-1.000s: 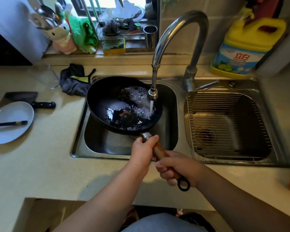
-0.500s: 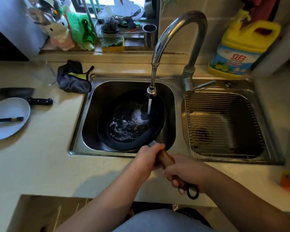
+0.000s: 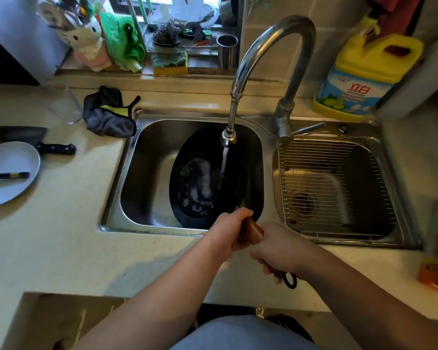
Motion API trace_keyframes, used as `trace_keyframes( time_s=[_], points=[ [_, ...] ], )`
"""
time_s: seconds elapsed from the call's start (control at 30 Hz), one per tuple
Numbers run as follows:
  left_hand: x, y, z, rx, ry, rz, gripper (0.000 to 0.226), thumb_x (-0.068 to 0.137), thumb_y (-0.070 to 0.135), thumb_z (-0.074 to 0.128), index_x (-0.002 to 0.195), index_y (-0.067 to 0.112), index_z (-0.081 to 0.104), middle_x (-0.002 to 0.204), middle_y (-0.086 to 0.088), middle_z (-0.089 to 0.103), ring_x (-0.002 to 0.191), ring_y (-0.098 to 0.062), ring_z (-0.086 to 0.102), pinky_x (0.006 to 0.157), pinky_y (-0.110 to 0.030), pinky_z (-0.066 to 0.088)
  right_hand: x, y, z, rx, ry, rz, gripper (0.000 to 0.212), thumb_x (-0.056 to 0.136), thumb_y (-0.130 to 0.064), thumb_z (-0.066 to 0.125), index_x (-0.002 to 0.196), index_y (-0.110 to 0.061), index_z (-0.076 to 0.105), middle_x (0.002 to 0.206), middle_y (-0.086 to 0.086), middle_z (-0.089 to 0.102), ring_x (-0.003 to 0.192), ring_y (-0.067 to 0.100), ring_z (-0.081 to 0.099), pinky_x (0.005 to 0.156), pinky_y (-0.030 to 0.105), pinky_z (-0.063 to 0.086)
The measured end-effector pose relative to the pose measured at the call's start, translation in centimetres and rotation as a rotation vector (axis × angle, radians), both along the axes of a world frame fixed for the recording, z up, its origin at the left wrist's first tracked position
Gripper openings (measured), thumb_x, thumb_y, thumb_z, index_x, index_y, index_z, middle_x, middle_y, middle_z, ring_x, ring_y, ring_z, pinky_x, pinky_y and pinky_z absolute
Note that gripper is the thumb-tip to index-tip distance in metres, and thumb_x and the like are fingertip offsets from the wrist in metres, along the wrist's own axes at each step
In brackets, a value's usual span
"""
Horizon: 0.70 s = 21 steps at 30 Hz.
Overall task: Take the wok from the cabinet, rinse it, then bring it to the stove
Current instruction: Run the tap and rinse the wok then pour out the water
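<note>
Round black wok (image 3: 202,173) tipped steeply on edge in the left steel sink basin (image 3: 147,157), far rim blurred | brown wooden handle (image 3: 250,232) mostly hidden, pointing toward the person | left hand (image 3: 232,232) and right hand (image 3: 278,251), 2 closed grips on it | tap water (image 3: 224,161) running in.

Most of the wok's wooden handle (image 3: 250,229) is hidden inside the left hand (image 3: 232,233) and right hand (image 3: 280,251), only a short stretch showing between them. Left of the sink (image 3: 127,173), the plate (image 3: 9,170) and the chopsticks (image 3: 8,176) on it are cut off by the frame edge. Right of the sink, an orange object (image 3: 436,272) is blurred beyond telling.
</note>
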<state>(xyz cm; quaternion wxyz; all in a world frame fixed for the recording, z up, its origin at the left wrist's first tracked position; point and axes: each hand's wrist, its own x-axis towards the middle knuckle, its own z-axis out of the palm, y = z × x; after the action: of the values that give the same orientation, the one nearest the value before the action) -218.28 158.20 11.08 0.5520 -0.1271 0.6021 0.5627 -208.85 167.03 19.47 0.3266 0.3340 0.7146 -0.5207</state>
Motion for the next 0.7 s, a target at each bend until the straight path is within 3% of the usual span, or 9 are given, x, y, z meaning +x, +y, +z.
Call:
trace_keyframes(
  time_s=[0.13, 0.23, 0.37, 0.5, 0.6, 0.7],
  points=[
    [-0.7, 0.6, -0.1, -0.036, 0.011, -0.002, 0.028, 0.088, 0.035, 0.070, 0.096, 0.009, 0.066, 0.060, -0.002, 0.065, 0.061, -0.017, 0.065, 0.058, -0.030, 0.055, -1.8, 0.0, 0.2, 0.134, -0.042, 0.086, 0.015, 0.090, -0.016, 0.055, 0.103, -0.007, 0.058, 0.074, 0.010, 0.065, 0.068, 0.026, 0.068, 0.059, 0.035, 0.059],
    [-1.4, 0.8, -0.1, -0.057, 0.013, -0.012, 0.031, 0.087, 0.038, 0.070, 0.094, 0.009, 0.064, 0.062, -0.002, 0.061, 0.061, -0.017, 0.061, 0.055, -0.030, 0.051, -2.9, -0.3, 0.7, 0.255, -0.035, 0.164, 0.010, 0.092, -0.016, 0.052, 0.099, -0.010, 0.057, 0.085, 0.018, 0.070, 0.079, 0.033, 0.074, 0.070, 0.043, 0.062],
    [-2.4, 1.0, 0.1, -0.064, 0.034, -0.023, 0.030, 0.087, 0.036, 0.068, 0.096, 0.007, 0.064, 0.069, -0.007, 0.058, 0.062, -0.020, 0.059, 0.054, -0.028, 0.052, -3.6, -0.7, 0.9, 0.426, 0.010, 0.243, 0.011, 0.087, -0.018, 0.055, 0.098, -0.015, 0.054, 0.081, 0.014, 0.065, 0.068, 0.030, 0.070, 0.060, 0.041, 0.063],
    [-3.4, 1.2, 0.3, -0.054, 0.074, -0.021, 0.028, 0.089, 0.032, 0.067, 0.091, 0.005, 0.062, 0.066, -0.009, 0.055, 0.057, -0.020, 0.058, 0.051, -0.029, 0.051, -4.0, -1.2, 0.6, 0.568, 0.144, 0.282, 0.014, 0.086, -0.023, 0.059, 0.084, -0.025, 0.045, 0.071, -0.001, 0.047, 0.061, 0.014, 0.051, 0.055, 0.028, 0.045],
    [-4.1, 1.4, 0.5, -0.029, 0.113, -0.015, 0.020, 0.089, 0.022, 0.065, 0.083, 0.004, 0.061, 0.060, -0.008, 0.053, 0.052, -0.019, 0.056, 0.048, -0.025, 0.048, -4.1, -1.3, 0.7, 0.571, 0.221, 0.250, 0.024, 0.085, -0.027, 0.059, 0.067, -0.028, 0.042, 0.066, -0.003, 0.049, 0.057, 0.013, 0.050, 0.051, 0.027, 0.042],
    [-5.2, 1.7, 0.9, 0.002, 0.112, -0.007, 0.024, 0.090, 0.019, 0.061, 0.069, 0.007, 0.058, 0.050, -0.005, 0.057, 0.044, -0.015, 0.058, 0.049, -0.024, 0.047, -4.8, -0.8, 0.9, 0.454, 0.232, 0.109, 0.013, 0.079, -0.034, 0.056, 0.075, -0.021, 0.055, 0.065, 0.002, 0.052, 0.057, 0.018, 0.053, 0.053, 0.033, 0.044]
  ],
)
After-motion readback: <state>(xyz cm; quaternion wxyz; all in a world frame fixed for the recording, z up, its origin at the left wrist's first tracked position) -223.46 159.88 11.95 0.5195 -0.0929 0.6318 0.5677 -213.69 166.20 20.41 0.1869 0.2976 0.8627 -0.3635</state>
